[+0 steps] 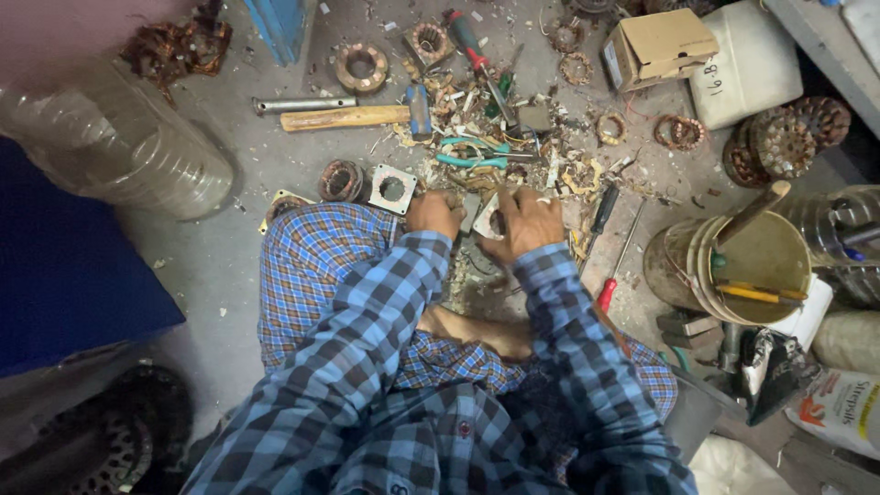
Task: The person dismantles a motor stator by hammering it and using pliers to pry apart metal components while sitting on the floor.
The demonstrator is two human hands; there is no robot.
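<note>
Standing bucket, tools inside

A small, flat, grey metal motor plate, tilted, held between both hands above the littered concrete floor.

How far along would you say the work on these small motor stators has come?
Done, apparently: a pile of torn insulation scraps and copper bits and a bare square stator core. In hand: the left hand and right hand grip another square stator. Left: wound stators still hold copper.
</note>
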